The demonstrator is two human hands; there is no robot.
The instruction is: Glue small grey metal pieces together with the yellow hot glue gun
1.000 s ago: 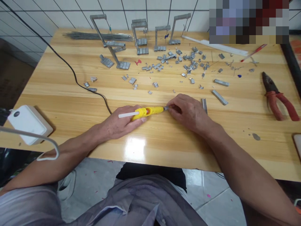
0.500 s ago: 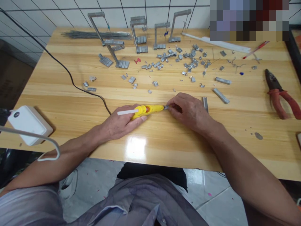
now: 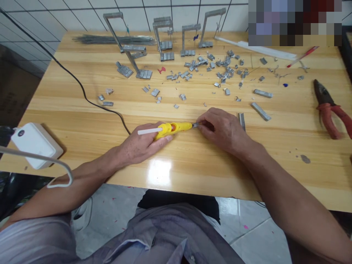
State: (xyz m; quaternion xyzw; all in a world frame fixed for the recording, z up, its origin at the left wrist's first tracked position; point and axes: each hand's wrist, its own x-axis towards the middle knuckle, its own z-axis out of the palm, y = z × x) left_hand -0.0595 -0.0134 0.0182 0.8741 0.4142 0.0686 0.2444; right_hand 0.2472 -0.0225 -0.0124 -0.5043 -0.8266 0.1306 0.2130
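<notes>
My left hand (image 3: 140, 145) is wrapped round a yellow glue gun (image 3: 181, 127), with a white glue stick (image 3: 149, 131) poking out of its back end. The gun's nozzle points right and meets a small grey metal piece (image 3: 195, 125). My right hand (image 3: 220, 126) pinches that piece between thumb and fingertips, low over the wooden table (image 3: 192, 172). Just beyond my right hand lies a short grey metal strip (image 3: 241, 121).
Several grey metal frames (image 3: 132, 62) stand at the back, near thin wires (image 3: 115, 39). Scattered metal bits (image 3: 225, 66) lie mid-table. Red-handled pliers (image 3: 328, 110) are at the right, a white box (image 3: 37, 145) at the left. A black cable (image 3: 82, 88) runs to my left hand.
The view has shifted slightly, moving the objects a little in the picture. Both hands keep the same hold, with the nozzle still at the metal piece.
</notes>
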